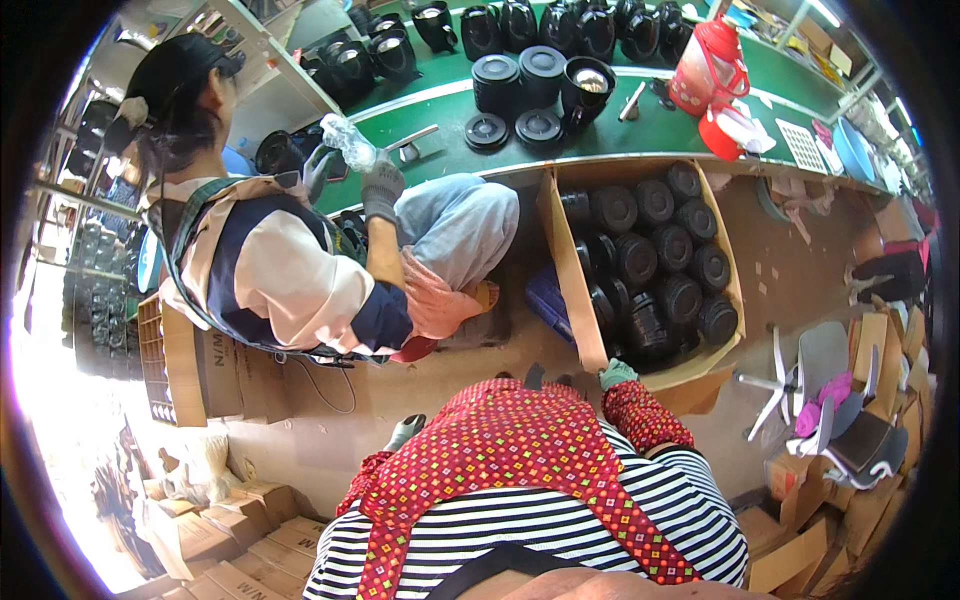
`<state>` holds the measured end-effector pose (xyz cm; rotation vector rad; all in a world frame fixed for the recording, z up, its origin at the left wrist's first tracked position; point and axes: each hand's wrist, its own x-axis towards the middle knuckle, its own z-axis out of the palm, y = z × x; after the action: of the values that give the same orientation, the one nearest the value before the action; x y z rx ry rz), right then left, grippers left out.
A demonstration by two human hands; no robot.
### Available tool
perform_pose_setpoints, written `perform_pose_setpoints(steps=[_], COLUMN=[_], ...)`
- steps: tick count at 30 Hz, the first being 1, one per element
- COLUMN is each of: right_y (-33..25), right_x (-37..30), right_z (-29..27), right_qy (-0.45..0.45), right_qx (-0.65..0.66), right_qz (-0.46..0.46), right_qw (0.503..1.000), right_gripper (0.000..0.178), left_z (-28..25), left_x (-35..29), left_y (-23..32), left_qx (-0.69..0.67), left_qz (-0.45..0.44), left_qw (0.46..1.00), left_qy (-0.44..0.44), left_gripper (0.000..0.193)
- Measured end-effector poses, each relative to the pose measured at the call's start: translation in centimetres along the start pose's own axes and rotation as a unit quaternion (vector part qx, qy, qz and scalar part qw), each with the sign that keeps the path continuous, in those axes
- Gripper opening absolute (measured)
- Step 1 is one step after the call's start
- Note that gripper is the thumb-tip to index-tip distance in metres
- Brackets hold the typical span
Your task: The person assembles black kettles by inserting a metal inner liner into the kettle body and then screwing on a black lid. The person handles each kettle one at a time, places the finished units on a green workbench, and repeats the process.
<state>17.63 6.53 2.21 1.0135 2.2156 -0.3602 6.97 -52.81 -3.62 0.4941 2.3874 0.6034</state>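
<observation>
My right hand, in a pale green glove, grips the near left corner of a large open cardboard box. Several round black lidded containers fill the box, most standing upright with a few tilted near my side. Away from the box, my left hand hangs low beside my red patterned apron. It wears a grey glove with darker fingertips; its fingers look stretched out and nothing shows in them.
A co-worker sits at left, handling a clear plastic bag with gloved hands. Beyond the box runs a green workbench bearing black jugs, lidded containers and a red-and-white bag. Chairs and cardboard stand at right; cartons lie at lower left.
</observation>
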Motion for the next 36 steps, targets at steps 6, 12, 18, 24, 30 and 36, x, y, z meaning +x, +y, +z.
perform_pose_setpoints(steps=[6, 12, 18, 24, 30, 36], right_y=[-1.0, 0.7, 3.9, 13.9, 16.3, 29.3], right_x=[-0.1, 0.5, 3.4, 6.4, 2.8, 12.5], right_z=[1.0, 1.5, 0.2, -1.5, -7.6, 4.9], right_qy=[-0.018, -0.034, -0.151, 0.146, 0.386, 0.285], right_qx=[0.028, 0.068, 0.232, 0.386, 0.051, 0.431], right_qz=[0.008, -0.043, -0.192, -0.146, 0.301, 0.314], right_qw=[0.999, 0.996, 0.942, 0.899, 0.871, 0.796], right_gripper=[0.061, 0.065, 0.062, 0.029, 0.078, 0.070], left_z=[-4.8, -6.9, -4.5, -3.4, -9.6, -12.8], left_x=[0.0, 1.6, 2.7, 4.1, 4.7, 6.2], left_y=[-2.3, 3.8, 6.9, 15.4, 26.7, 35.7], left_qx=[-0.140, -0.318, -0.219, -0.124, -0.120, -0.219], left_qz=[-0.120, -0.269, -0.250, -0.120, -0.088, -0.062], left_qw=[0.982, 0.909, 0.943, 0.985, 0.988, 0.974], left_qy=[-0.030, 0.015, -0.020, -0.004, 0.043, -0.005], left_gripper=[0.045, 0.042, 0.039, 0.041, 0.048, 0.044])
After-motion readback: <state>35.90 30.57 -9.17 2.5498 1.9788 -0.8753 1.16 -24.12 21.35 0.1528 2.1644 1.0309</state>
